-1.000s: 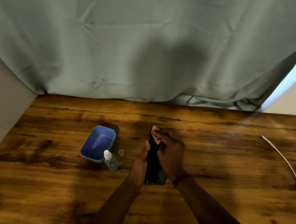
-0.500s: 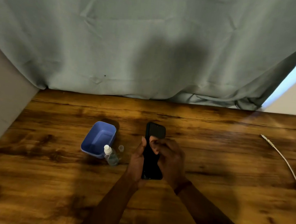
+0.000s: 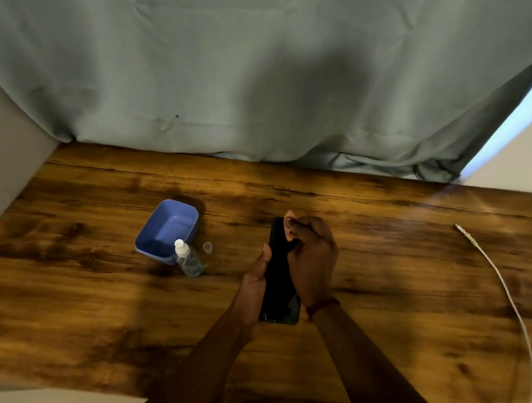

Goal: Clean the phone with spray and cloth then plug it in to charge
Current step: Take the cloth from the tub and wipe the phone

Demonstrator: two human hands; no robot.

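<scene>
A black phone (image 3: 278,275) lies lengthwise in my left hand (image 3: 254,285), which grips its left edge just above the wooden table (image 3: 376,327). My right hand (image 3: 312,262) presses on the phone's upper half, fingers bunched. A small pale bit of cloth (image 3: 288,219) peeks out at its fingertips near the phone's top end. The clear spray bottle (image 3: 188,258) with a white nozzle stands to the left, its cap (image 3: 207,247) off beside it. The white charging cable (image 3: 510,299) lies far right, its plug (image 3: 462,230) pointing to the back.
A blue plastic tub (image 3: 170,227) sits right behind the spray bottle. A grey-green curtain (image 3: 272,70) hangs along the table's far edge. Walls close in on the left and right sides.
My right hand slid down to the phone's middle, then back up to its top end. The left hand kept hold of the phone.
</scene>
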